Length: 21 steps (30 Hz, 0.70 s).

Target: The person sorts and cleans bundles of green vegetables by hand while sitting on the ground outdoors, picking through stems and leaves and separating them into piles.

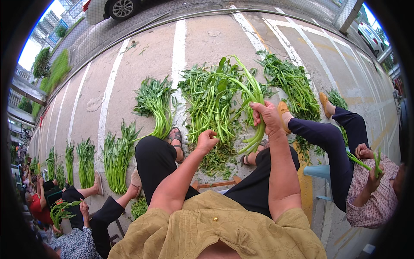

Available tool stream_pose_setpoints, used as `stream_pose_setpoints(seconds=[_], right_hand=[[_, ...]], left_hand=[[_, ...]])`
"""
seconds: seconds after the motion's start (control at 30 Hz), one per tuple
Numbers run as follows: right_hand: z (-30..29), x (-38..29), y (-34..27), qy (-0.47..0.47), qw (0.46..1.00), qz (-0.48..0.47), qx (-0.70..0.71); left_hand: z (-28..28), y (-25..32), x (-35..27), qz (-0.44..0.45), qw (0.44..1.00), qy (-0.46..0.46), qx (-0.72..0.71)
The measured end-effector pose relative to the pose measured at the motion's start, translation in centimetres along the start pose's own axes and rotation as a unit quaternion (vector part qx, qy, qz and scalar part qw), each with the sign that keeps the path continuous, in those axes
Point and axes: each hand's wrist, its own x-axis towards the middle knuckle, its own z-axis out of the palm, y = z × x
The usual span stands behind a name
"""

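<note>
My right hand (266,118) grips a bunch of water spinach stems (255,89), whose leafy tops arch up and to the left while the cut ends hang over my knee. To its left, my left hand (207,140) is over the near end of a wide pile of water spinach (210,100) on the pavement. Its fingers are curled; whether they pinch anything is too small to tell. Scraps of torn leaves (216,162) lie between my sandalled feet. A neater bundle (155,106) rests beside my left foot, and another heap (289,85) lies at the upper right.
A co-worker (368,187) on the right holds stems near a blue plastic stool (318,173). Another person (76,239) sits at the lower left with greens in hand. More bundles (118,162) line the ground leftward. A chain-link fence (194,11) runs beyond, with a parked car (113,9) behind it.
</note>
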Motion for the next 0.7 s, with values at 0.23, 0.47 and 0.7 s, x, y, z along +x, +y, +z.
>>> stream_pose_setpoints(seconds=[0.23,0.47,0.7], right_hand=[[0.1,0.0,0.4,0.002,1.000,0.006,-0.018],[0.7,0.0,0.7,0.005,0.998,0.015,-0.069],[2.4,0.0,1.3,-0.027,0.988,0.026,-0.151]], left_hand=[[-0.5,3.8,-0.8,-0.011,0.976,-0.064,-0.208],[-1.1,6.8,-1.5,0.056,0.959,-0.059,-0.272],[-2.5,12.3,-3.5,0.043,0.944,-0.168,-0.279]])
